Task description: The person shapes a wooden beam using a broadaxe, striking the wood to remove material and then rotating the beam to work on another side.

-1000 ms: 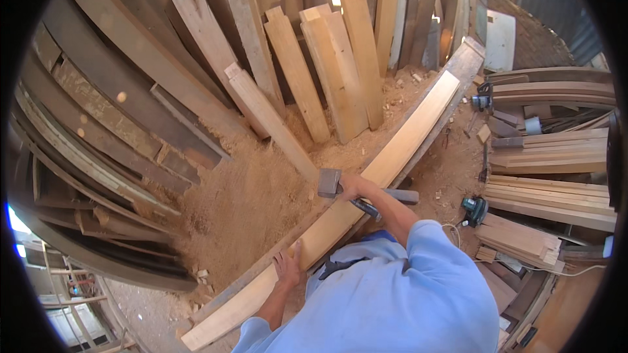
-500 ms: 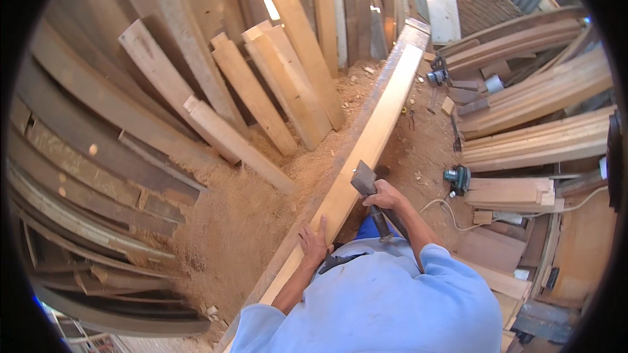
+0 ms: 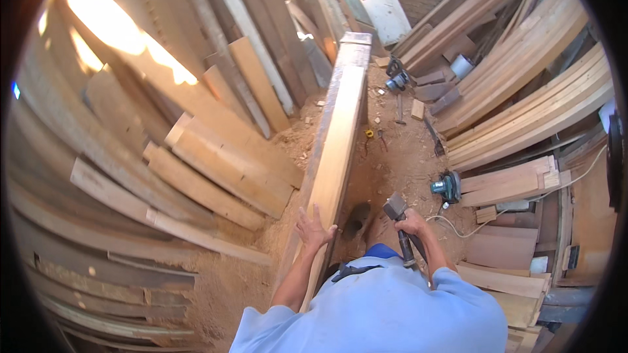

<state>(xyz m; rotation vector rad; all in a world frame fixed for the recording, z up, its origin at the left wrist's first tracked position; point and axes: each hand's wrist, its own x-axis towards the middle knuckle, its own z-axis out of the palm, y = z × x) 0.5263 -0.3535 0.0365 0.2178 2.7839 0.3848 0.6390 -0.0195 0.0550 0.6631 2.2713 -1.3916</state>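
A long pale wooden plank [image 3: 332, 150] lies along a dark narrow beam [image 3: 340, 59] that runs away from my body. My left hand [image 3: 314, 227] rests on its near part with the fingers spread, gripping nothing. To the right of the plank, clear of its surface, my right hand [image 3: 412, 222] is wrapped round a long dark handheld tool [image 3: 405, 242]. The tool's grey, blocky head points up and forward, and its lower end reaches down beside my waist. Its exact kind is hard to make out.
Many boards [image 3: 222, 176] lean at the left above sawdust. On the ground to the right are a green power tool [image 3: 447, 187], a hammer [image 3: 400, 110], another power tool [image 3: 397, 76] and a pale cord [image 3: 458, 232]. Timber stacks [image 3: 523, 117] line the right side.
The view has swung rightward. My right hand has carried the tool from above the plank to its right side. My left hand stays at the plank, its fingers now spread wider.
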